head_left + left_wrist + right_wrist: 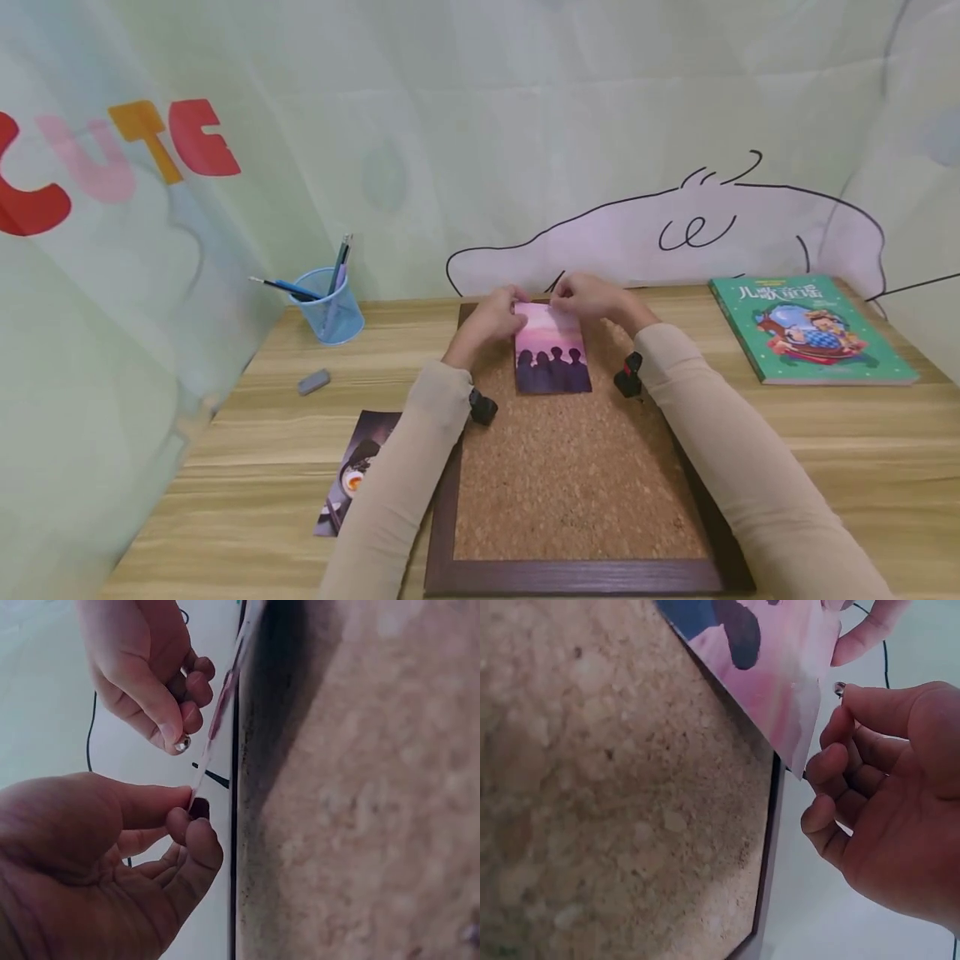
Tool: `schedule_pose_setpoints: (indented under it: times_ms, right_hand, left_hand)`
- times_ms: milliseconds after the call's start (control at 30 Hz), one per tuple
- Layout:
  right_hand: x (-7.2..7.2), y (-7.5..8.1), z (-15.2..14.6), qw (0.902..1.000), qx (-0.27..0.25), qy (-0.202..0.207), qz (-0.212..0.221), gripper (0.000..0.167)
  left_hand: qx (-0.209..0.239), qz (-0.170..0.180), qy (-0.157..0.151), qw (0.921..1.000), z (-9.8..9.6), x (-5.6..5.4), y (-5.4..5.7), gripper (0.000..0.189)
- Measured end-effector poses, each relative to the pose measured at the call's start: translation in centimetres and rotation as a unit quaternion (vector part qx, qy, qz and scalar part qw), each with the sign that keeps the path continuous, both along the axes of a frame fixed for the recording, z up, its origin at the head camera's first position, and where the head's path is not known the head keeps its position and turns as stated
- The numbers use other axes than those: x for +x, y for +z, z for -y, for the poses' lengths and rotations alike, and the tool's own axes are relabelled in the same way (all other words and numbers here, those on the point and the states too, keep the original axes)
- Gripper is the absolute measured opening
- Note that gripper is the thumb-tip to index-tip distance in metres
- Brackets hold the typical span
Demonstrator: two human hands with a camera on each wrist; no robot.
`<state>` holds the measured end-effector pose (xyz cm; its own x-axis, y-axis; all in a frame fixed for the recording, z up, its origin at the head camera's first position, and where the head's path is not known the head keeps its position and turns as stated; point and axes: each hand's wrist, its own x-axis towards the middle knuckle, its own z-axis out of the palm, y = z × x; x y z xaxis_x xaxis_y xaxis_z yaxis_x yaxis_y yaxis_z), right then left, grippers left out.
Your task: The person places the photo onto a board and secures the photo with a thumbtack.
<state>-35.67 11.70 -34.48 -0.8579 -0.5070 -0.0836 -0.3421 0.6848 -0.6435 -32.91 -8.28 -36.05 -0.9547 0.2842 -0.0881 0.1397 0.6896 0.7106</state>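
A photo print (552,350) with a pink sky and several dark silhouettes is over the upper part of a cork board (577,475) with a dark brown frame. My left hand (491,321) pinches its upper left edge between thumb and fingers; the left wrist view shows the sheet nearly edge-on, its top raised off the cork. Close by, my right hand (592,297) holds a small silvery thumbtack (839,688) between thumb and forefinger at the photo's top edge. Its other fingers are loosely curled, as the right wrist view shows.
Left of the board lies a second photo (356,467) of food, partly behind the left sleeve. A grey eraser (314,382) and a blue mesh pen cup (333,312) stand farther back. At the right is a green book (810,333). A printed cloth (525,150) hangs behind the table.
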Motion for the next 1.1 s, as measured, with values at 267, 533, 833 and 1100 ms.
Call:
schedule_pose_setpoints:
  times_ms: [267,533,833,1100]
  right_hand:
    - [-0.6,-0.6,0.2,0.9998,0.007,0.018,0.011,0.018]
    - [-1.1,-1.3,0.4,0.9988,0.018,0.021,0.039,0.016]
    - [-1.4,-1.3,1.0,0.9958,0.066,0.038,0.050,0.019]
    - [-1.6,-0.9,1.4,0.9920,0.110,0.031,0.054,0.025]
  left_hand:
    - [-0.070,-0.043,-0.004,0.9966,-0.4,-0.3,-0.6,0.033]
    - [-0.077,-0.028,0.015,0.9965,-0.6,-0.3,-0.7,0.031]
    - [-0.088,-0.014,-0.002,0.9961,-0.2,-0.7,-1.2,0.031]
    - [-0.106,-0.019,-0.010,0.9941,-0.1,-1.0,-1.2,0.032]
